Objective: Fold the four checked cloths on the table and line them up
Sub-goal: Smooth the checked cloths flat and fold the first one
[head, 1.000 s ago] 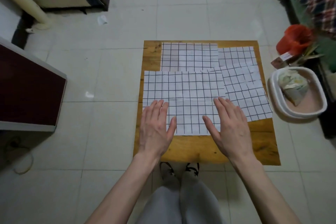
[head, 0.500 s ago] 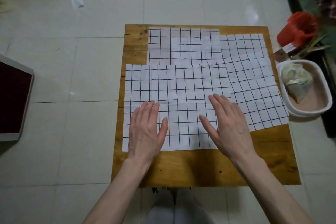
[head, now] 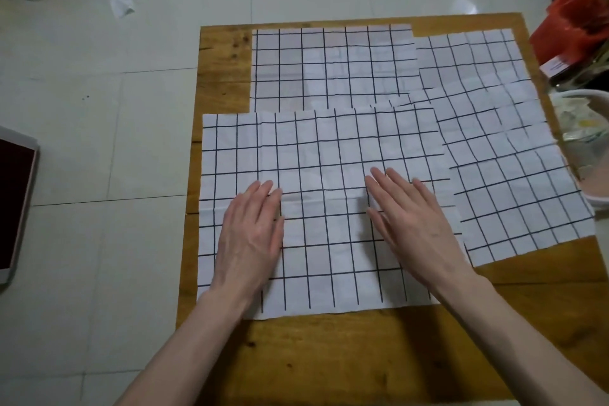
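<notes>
Hands lie farther up the nearest white black-checked cloth [head: 329, 175] than before; left hand [head: 252, 237] and right hand [head: 413, 227] press flat, fingers straight, on the wooden table [head: 329, 356].

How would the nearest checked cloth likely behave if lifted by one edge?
Probably floppy: the nearest checked cloth lies thin and flat with soft creases, so it should drape. It likely weighs little. It overlaps the cloth to its right, and both hands rest flat on it, so lifting could drag that neighbour.
</notes>
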Motion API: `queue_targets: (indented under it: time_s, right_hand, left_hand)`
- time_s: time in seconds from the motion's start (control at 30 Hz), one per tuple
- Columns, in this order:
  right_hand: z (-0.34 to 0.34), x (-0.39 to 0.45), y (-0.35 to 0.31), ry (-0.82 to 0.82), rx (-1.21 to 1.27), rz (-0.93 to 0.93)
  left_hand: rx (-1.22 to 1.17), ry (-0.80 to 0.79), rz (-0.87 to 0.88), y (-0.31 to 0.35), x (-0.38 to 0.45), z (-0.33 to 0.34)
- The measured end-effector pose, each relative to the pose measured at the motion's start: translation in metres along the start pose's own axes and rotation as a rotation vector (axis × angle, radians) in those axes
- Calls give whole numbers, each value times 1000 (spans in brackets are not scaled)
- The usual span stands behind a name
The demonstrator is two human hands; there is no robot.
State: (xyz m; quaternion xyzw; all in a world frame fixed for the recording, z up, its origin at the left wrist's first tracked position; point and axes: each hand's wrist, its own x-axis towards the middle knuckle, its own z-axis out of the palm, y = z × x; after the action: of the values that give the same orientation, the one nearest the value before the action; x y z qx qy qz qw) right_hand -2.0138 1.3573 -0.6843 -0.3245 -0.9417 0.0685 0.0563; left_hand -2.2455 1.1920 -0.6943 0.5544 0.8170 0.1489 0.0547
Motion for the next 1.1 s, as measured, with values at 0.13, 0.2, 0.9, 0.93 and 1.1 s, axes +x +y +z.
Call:
queue_targets:
  time_s: [0.13,0.2,0.9,0.93,1.1]
  right_hand:
    - [24,0,13,-40,-12,-52]
    - [31,-2,17,-56,21,-61]
    - [23,24,23,64,148,-151]
    - [22,24,24,54,125,-168]
    - [4,25,26,56,113,-221]
  left_hand:
    - [16,-27,35,-14,-2,14]
    - [13,-31,33,-17,-6,20]
    - [-226,77,-18,-27,2,0]
    - [-237,65,-9,-27,1,-3]
    - [-230,33,45,-24,2,-20]
